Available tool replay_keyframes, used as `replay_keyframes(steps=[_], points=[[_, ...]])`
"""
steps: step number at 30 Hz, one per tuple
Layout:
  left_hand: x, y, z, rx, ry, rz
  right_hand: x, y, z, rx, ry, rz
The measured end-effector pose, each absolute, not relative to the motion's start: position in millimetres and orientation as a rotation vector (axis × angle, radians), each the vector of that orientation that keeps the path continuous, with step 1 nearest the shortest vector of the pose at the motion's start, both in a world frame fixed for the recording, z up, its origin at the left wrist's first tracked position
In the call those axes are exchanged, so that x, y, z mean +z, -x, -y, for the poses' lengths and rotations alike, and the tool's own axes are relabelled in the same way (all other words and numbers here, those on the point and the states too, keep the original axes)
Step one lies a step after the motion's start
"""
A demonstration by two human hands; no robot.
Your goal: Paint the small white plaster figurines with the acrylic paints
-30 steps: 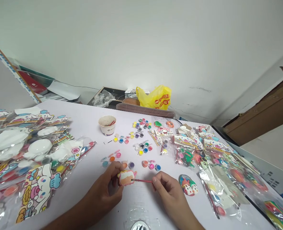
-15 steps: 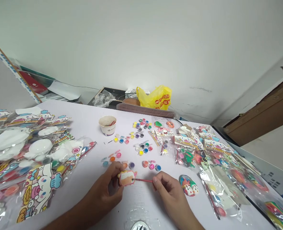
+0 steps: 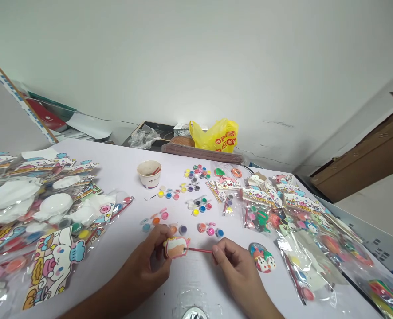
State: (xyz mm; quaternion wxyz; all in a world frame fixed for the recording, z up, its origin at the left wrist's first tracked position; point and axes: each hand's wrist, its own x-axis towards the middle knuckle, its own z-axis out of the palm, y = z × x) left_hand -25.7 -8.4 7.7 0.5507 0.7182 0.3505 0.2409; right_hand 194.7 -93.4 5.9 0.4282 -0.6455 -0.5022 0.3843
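Between the thumb and fingers of my left hand [image 3: 150, 261] is a small painted figure [image 3: 176, 247], white and light orange with yellow and pink edging. My right hand [image 3: 234, 270] pinches the end of a thin red paintbrush [image 3: 199, 250]. The dark tip of the brush meets the right side of the figure. Just beyond my left hand are small paint pots, among them an orange one [image 3: 155, 220]. Pink and blue pots [image 3: 210, 231] sit beyond the brush. To the right of my right hand lies a round painted piece [image 3: 262, 257].
A paper cup [image 3: 149, 174] stands at the back left of the white table [image 3: 116, 153]. Bagged kits [image 3: 55, 266] cover the left side, and more packages [image 3: 309, 261] fill the right. A roll of tape [image 3: 194, 313] is at the near edge. A yellow bag [image 3: 214, 136] sits behind the table.
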Motion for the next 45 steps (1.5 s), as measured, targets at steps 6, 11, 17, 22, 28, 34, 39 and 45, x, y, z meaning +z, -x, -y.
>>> replay_keyframes(steps=[6, 11, 17, 22, 28, 34, 39, 45], points=[[5.0, 25.0, 9.4, 0.609, -1.672, -0.849, 6.4, -194.5, 93.5, 0.960, 1.604, 1.247], [7.2, 24.1, 10.4, 0.630, -1.672, -0.854, 6.0, -193.3, 93.5, 0.962, 1.605, 1.250], [10.8, 24.2, 8.8, 0.593, -1.683, -0.812, 7.0, -192.4, 95.1, 0.948, 1.616, 1.250], [9.7, 24.2, 9.4, 0.606, -1.680, -0.826, 8.2, -192.3, 93.6, 0.935, 1.620, 1.255], [9.9, 24.2, 9.7, 0.620, -1.684, -0.853, 7.9, -192.0, 93.6, 0.934, 1.640, 1.270], [8.7, 25.2, 7.2, 0.554, -1.715, -0.828, 9.4, -193.0, 96.7, 0.942, 1.641, 1.279], [8.0, 25.6, 8.2, 0.569, -1.705, -0.827, 10.1, -193.3, 95.9, 0.909, 1.653, 1.292], [7.7, 25.0, 9.5, 0.583, -1.691, -0.850, 9.7, -193.5, 95.7, 0.897, 1.661, 1.281]])
